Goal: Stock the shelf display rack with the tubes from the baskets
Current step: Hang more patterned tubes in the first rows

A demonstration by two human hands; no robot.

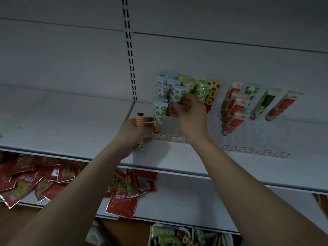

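Two bare forearms reached up from the bottom of my headset view toward a white shelf [71,121] in dim light. At far left, below that shelf, a heap of red snack packets [32,180] lay loose on the lower shelf. Moving right, my left hand [134,132] was curled around an orange-patterned tube [139,121], its black cap pointing up above the fingers and its flat crimped end sticking out below the palm. Just beside it, a clear display rack [239,134] sat on the shelf, with rows of tubes leaning back, caps down. The leftmost rows held orange-print tubes [160,89]. My right hand [188,110] pinched another orange-print tube [176,95] between thumb and fingertips, holding it at the second row, touching its neighbours. Further right stood green-print tubes [200,87], then a strawberry-print tube [212,93], then red-and-cream tubes [236,107], a blue floral tube [252,89], a green leafy tube [264,103] and a red tube [282,105], the last three well apart. Small red-bordered price labels [246,149] ran along the rack's front edge. At the bottom, right of centre, a white basket [186,228] held more tubes.
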